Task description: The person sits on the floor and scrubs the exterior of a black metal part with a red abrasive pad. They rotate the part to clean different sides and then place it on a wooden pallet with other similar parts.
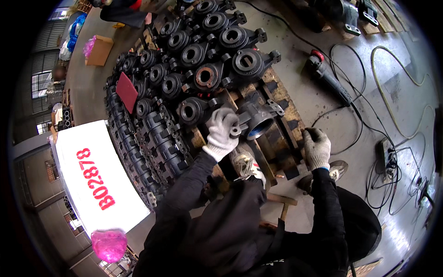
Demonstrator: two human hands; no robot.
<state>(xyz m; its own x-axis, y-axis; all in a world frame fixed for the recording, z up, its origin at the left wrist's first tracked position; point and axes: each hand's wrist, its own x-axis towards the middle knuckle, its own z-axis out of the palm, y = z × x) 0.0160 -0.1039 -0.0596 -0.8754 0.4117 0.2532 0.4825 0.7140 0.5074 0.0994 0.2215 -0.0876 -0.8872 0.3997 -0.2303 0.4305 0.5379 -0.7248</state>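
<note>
My left hand (pixel 222 133), in a pale knitted work glove, is closed on a lug at the near left side of a dark metal casting (pixel 253 116). The casting lies on the wooden pallet (pixel 288 111), and its round opening, blue inside, faces toward me. To the right, my gloved right hand (pixel 317 147) is held near the pallet's right edge, apart from the casting. Its fingers are curled together, and whatever they may hold is hidden. Just beyond my left hand sits another black casting (pixel 190 111) with a round bore.
Many black castings (pixel 194 54) stand in rows ahead. A maroon sheet (pixel 127 92) leans on them. An angle grinder (pixel 327 78) and tangled cables lie on the floor at right, near a power strip (pixel 386 159). A white box (pixel 97 175) and pink bundle (pixel 109 245) are at left.
</note>
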